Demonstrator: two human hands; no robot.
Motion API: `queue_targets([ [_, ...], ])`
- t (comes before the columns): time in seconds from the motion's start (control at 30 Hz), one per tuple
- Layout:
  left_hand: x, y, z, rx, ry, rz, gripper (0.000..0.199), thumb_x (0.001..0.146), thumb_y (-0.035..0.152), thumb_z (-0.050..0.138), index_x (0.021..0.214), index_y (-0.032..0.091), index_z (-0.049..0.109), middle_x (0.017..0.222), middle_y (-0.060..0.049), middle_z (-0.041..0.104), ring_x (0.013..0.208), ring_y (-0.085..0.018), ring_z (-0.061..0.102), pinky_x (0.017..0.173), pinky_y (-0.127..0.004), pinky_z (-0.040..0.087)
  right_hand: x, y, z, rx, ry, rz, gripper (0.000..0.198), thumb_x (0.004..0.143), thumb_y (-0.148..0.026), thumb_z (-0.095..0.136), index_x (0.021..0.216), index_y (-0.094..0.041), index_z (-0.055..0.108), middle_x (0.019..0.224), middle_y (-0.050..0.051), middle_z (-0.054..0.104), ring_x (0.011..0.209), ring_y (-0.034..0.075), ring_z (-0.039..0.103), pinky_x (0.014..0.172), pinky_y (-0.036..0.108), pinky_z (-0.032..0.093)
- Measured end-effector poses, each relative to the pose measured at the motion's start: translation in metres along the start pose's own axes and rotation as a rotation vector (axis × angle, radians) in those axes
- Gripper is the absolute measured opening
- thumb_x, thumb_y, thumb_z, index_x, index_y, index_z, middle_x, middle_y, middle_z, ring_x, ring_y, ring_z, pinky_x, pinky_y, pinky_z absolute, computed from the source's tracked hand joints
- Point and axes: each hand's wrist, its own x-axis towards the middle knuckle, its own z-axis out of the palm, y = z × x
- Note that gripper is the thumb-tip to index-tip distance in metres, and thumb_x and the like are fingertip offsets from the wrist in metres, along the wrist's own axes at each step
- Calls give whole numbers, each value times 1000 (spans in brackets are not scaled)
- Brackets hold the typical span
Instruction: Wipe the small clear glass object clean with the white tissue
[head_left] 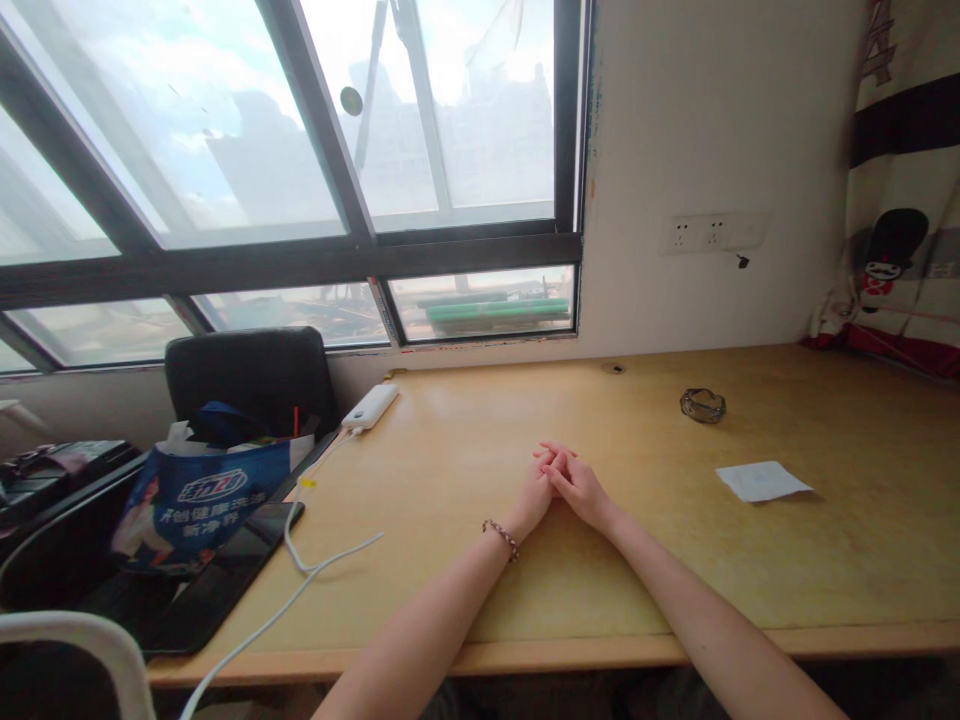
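Left hand (pixel 537 497) and right hand (pixel 583 484) rest on the table (pixel 450 490), roughly midway between near and far edges. Fingers laced, each hand closed on the other; can't tell if anything sits between the palms. Beaded bracelet (pixel 501 538) on the left wrist.

White paper (pixel 763 481): right of the right hand, well apart, also about midway between near and far edges. Lies flat, plain white top, four-cornered, slightly uneven outline, thin shadow on its right side. Can't tell if single sheet or folded.

White cable (pixel 346 553): left of the hands, slim and smooth, loosely curved. Leaves the white power bank (pixel 371 408) by the far left corner, follows the left edge; one length crosses the near edge, another ends pointing toward the hands.

Glass dish (pixel 703 405): beyond the paper, nearer the far edge. Round, faceted, grey, see-through.
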Motion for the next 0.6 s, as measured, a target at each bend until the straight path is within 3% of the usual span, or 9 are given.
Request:
queue_targets([
  [0.6,2,-3,0,1,8,-8,31,78,39,45,83,13,61,78,-6,60,76,-17,55,71,-27,44,0,0,0,-18,-4,10,39,81,-37,43,116,-19,46,106,9,60,99,19,54,90,38,40],
])
